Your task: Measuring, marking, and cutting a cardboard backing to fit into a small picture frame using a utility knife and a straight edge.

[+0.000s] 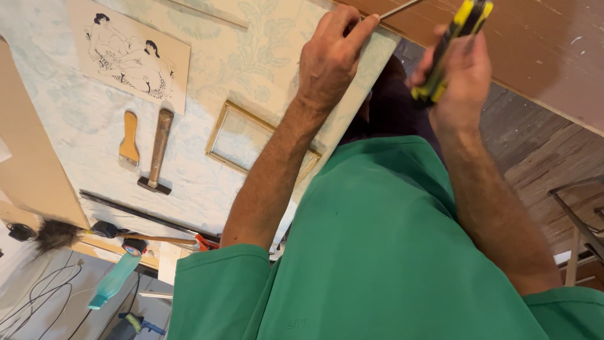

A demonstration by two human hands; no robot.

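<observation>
Pressing: left hand [330, 56] closed, pinching thin strip [393, 9] at the surface [75, 113] edge.
Gripping: right hand [456, 75] clenched around yellow-black tool [453, 44], right of strip.
Advice: likely keep strip pinned.

We see our own body from above: a plain green short-sleeved shirt [384, 252], its loose sleeves ending above the elbows. Both forearms are bare. Our left hand [330, 56] and right hand [459, 75] wear no gloves, rings or watch. A small faint mark sits low on the shirt front.
</observation>
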